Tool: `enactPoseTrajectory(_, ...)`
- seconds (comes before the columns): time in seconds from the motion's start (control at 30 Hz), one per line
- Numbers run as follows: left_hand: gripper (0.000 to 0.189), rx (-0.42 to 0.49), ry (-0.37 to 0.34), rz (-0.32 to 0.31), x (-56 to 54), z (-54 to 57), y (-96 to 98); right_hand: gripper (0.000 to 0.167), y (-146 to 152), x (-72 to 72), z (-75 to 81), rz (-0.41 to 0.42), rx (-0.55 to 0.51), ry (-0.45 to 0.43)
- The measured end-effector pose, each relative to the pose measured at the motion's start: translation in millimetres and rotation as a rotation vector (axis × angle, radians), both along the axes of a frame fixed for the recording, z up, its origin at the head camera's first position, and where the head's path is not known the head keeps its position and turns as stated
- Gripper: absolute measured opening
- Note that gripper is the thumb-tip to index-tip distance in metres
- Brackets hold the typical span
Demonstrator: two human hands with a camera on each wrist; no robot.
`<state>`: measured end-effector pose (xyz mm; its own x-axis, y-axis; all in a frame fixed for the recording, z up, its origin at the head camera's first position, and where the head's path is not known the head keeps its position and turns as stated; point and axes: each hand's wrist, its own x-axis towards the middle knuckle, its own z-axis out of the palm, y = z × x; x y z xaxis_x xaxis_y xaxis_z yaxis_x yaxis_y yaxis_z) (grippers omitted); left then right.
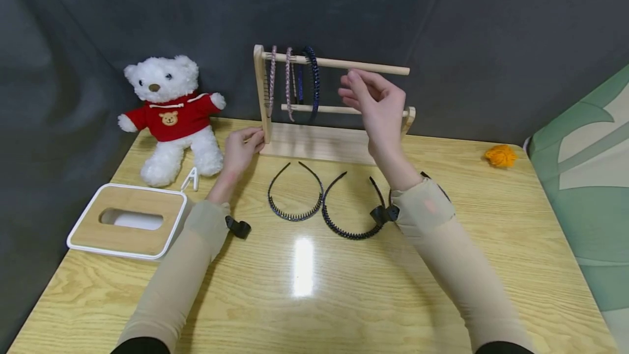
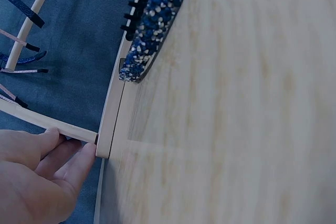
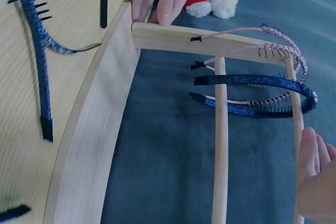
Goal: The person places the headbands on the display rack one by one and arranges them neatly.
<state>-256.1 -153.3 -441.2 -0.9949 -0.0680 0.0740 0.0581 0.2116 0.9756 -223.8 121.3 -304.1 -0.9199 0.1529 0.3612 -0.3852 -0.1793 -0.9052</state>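
A wooden headband rack (image 1: 314, 143) stands at the table's back edge, with its upper rod ending free on the right. My left hand (image 1: 241, 152) pinches the foot of its left post (image 2: 73, 130) between thumb and fingers. Two pink braided headbands (image 1: 272, 78) and a dark blue headband (image 1: 316, 81) hang over the upper rod towards the left. Just below that rod's right part is my right hand (image 1: 378, 100), fingers loosely bent and holding nothing. Two dark toothed headbands (image 1: 350, 235) lie before the rack; another dark headband (image 1: 439, 186) is partly hidden behind my right wrist.
At the left sits a white plush bear (image 1: 168, 116) in a red top, beside a small white letter A (image 1: 191, 179). Nearer is a tissue box (image 1: 128, 236) with a wooden lid. An orange yarn clump (image 1: 500, 155) lies far right. Dark cloth hangs behind.
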Motion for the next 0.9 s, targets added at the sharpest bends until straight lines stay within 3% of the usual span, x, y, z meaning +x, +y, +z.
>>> enactPoseTrajectory(0.23,0.029,0.002,-0.008,-0.006,0.0,0.2,-0.3,0.028,21,16.7,0.7,-0.007,0.110,0.056)
enactPoseTrajectory(0.57,0.029,-0.001,-0.016,0.000,-0.1,-1.7,-1.6,0.023,38,38.0,2.3,0.031,0.134,0.062)
enactPoseTrajectory(0.9,0.028,0.012,-0.012,-0.002,-1.7,-2.2,-0.9,0.021,57,54.2,-4.7,0.019,0.181,0.072)
